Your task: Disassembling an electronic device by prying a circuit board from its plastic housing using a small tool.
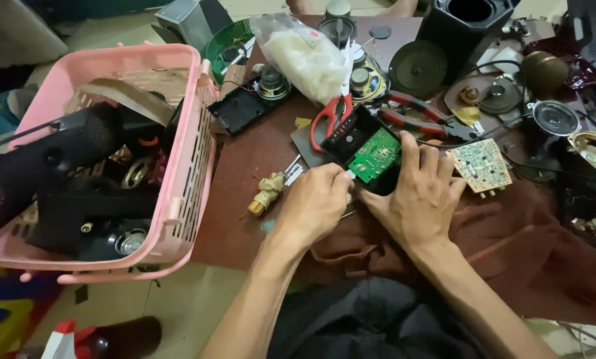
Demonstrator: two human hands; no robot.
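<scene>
Right hand (423, 193) lies spread over the black box (371, 159) with the green circuit board (376, 154), probably to steady it. Left hand (316, 203) has its fingers (332, 174) pinched at the box's near edge. Red scissors (331, 118) sit just beyond on the counter (245, 173).

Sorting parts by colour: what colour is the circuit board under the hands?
Green circuit board, seen in the head view.

clear plastic bag (304, 53) of white stuff, knotted, lying behind the red-handled scissors (331, 116)
</scene>
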